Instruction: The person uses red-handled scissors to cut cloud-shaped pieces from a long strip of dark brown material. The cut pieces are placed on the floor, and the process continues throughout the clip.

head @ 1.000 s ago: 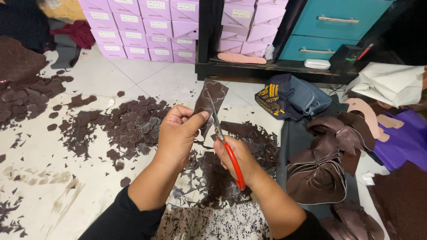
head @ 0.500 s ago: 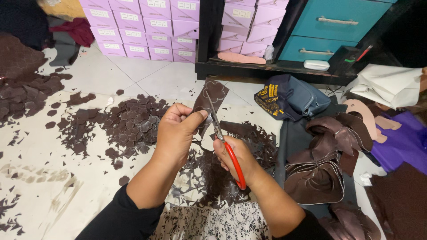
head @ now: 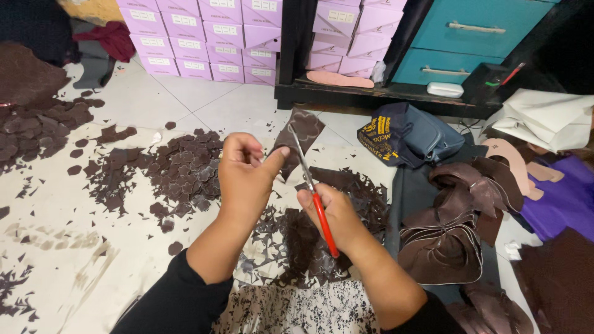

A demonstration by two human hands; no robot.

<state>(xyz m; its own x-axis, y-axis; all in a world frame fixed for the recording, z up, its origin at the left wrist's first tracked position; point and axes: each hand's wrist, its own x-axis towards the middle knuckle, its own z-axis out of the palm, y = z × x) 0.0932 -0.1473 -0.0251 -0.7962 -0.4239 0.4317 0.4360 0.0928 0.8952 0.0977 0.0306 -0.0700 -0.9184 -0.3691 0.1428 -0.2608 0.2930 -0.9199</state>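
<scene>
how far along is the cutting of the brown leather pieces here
Done: a heap of small cut brown pieces lies on the floor to the left, with trimmings under the hands. In hand: the left hand pinches one brown leather piece while the right hand works red-handled scissors along its edge. Left: a stack of uncut brown leather waits on the right.

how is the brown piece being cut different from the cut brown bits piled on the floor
The brown piece is one larger sheet, held up off the floor by the left hand with the scissors in the right hand at its edge. The cut bits are many small pieces lying loose and flat on the tiles. Both look like the same dark brown material.
</scene>
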